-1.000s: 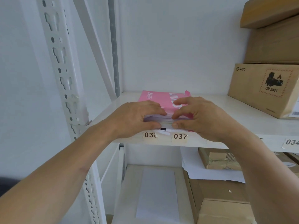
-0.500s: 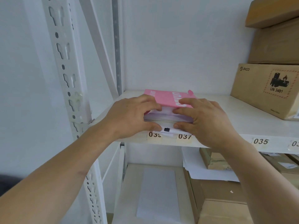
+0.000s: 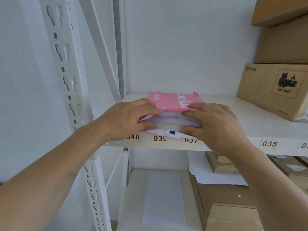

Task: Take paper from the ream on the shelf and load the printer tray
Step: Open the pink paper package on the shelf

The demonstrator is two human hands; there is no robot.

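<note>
A ream of paper in a pink wrapper [image 3: 173, 100] lies on the white shelf [image 3: 233, 130], its near end torn open. White sheets [image 3: 173, 120] stick out of that open end towards me. My left hand [image 3: 128, 119] pinches the left side of the sheets, fingers on top and thumb underneath. On the right side of the stack my right hand [image 3: 215, 124] grips the same way. A loose flap of wrapper with a black mark [image 3: 170, 132] hangs over the shelf's front edge. No printer is in view.
Stacked cardboard boxes [image 3: 275, 89] stand on the same shelf at the right. A white perforated upright [image 3: 66, 72] rises at the left. Below the shelf are more cardboard boxes [image 3: 230, 205], loose white sheets [image 3: 213, 175] and a pale box with a white sheet on top [image 3: 163, 197].
The wrapper's open end has lifted and more white paper shows between my hands. Both hands have kept their pinch on the sheets. The view has shifted left.
</note>
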